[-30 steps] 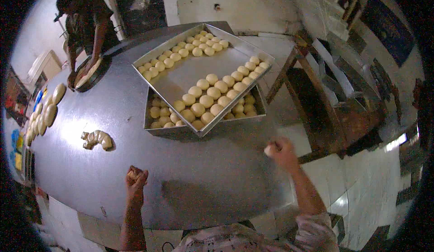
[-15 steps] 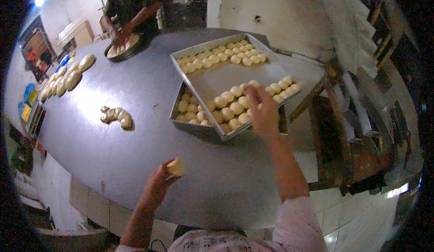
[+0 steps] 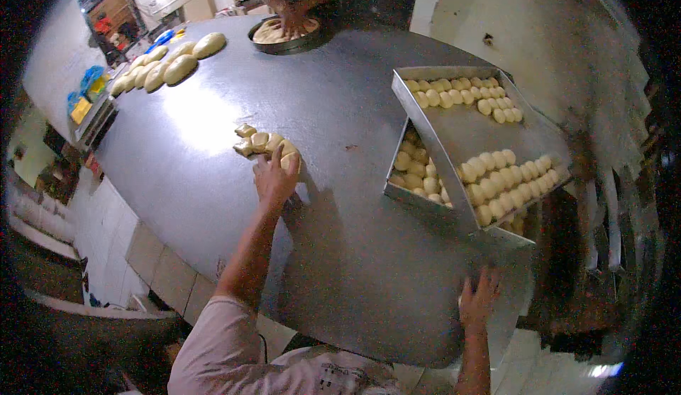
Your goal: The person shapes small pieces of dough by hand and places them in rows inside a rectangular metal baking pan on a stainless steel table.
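Note:
My left hand (image 3: pixel 275 180) is at the near end of a curved row of cut dough pieces (image 3: pixel 260 142) on the metal table. Its thumb and fingers close around the endmost piece of dough (image 3: pixel 289 158). Low on the right, my right hand (image 3: pixel 479 299) lies palm down over the tabletop, fingers stretched and slightly spread. A small pale patch shows at its left edge; whether dough lies under the palm I cannot tell. Beyond that hand, a metal tray (image 3: pixel 443 155) holds rows of round dough balls (image 3: pixel 507 187) along two sides, with bare metal between.
A second tray (image 3: pixel 418 198) of dough balls sits beneath the first, at an angle. Several large oval dough lumps (image 3: pixel 181 69) rest at the far left. Across the table (image 3: pixel 340 104), another person's hands (image 3: pixel 292 20) press dough in a round dark pan (image 3: pixel 285 46).
My right hand has left the dough balls in the tray and come down to the table. My left hand has reached forward to the cut dough, without the piece it held. The view has turned left.

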